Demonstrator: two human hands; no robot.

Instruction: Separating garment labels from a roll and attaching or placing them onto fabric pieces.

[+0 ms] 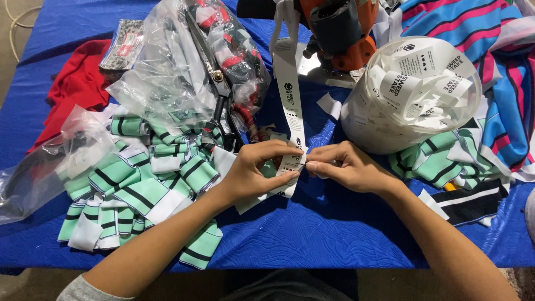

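We see the left hand (257,167) and right hand (340,165) both pinching the lower end of a white label strip (290,95) near the middle of the blue worktop (312,223), between green striped fabric pieces (139,178) and a clear tub of labels (412,92).

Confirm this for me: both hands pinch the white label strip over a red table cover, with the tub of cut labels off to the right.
Not quite. The table cover is blue, not red; the only red there is a cloth lying at the far left. The rest holds in the head view: the left hand and right hand both pinch the white label strip, and the tub of cut labels stands to the right.
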